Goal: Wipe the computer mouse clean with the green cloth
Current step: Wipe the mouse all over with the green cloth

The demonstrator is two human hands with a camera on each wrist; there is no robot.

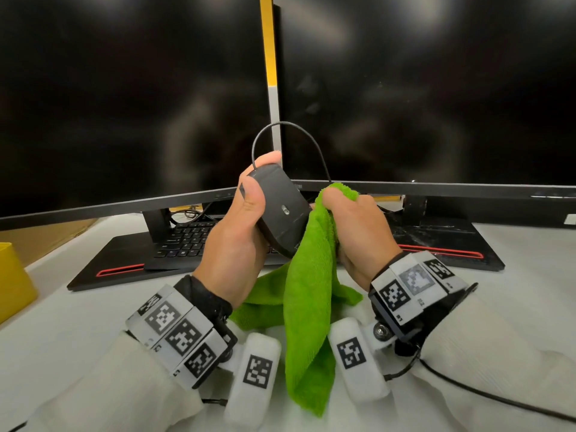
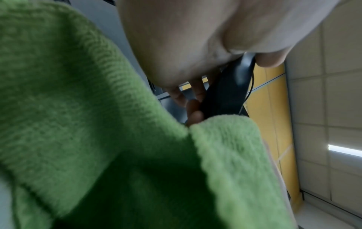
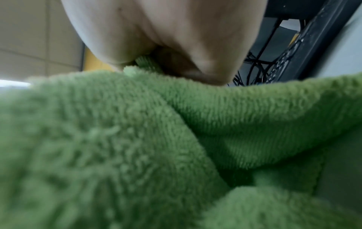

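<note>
My left hand [image 1: 240, 232] holds a black wired computer mouse [image 1: 282, 207] up above the desk, its underside turned toward me, thumb on one side and fingers behind. Its thin cable [image 1: 291, 124] loops up in front of the monitors. My right hand [image 1: 355, 232] grips a bunched green cloth [image 1: 307, 304] against the mouse's right edge; the rest of the cloth hangs down to the desk. In the left wrist view the mouse [image 2: 225, 93] shows dark between my fingers, with cloth [image 2: 78, 124] filling the foreground. Cloth [image 3: 156, 147] fills the right wrist view below my palm [image 3: 166, 38].
Two dark monitors [image 1: 124, 88] [image 1: 436, 88] stand right behind my hands on black bases with red stripes. A black keyboard [image 1: 187, 238] lies under the left monitor. A yellow box [image 1: 12, 279] sits at the left edge. The white desk [image 1: 62, 322] spreads in front.
</note>
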